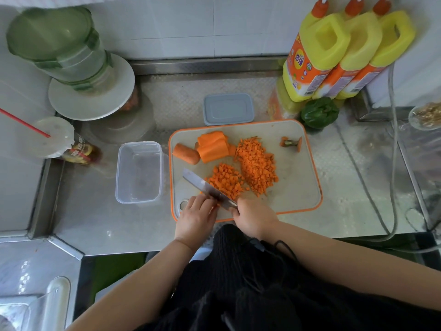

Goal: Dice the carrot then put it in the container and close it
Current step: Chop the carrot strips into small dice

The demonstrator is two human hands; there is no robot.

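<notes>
Dicing underway, container waiting.
Right hand [254, 217] gripping knife [207, 188]; left hand [196, 217] steadying blade. Loose, scattering dice [256, 164] beyond: scoop.

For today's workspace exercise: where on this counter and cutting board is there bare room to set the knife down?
Free: the board's right part beyond the diced carrot, and the steel counter right of it. Crowded: the board's left, with carrot chunks, knife and both hands.
</notes>
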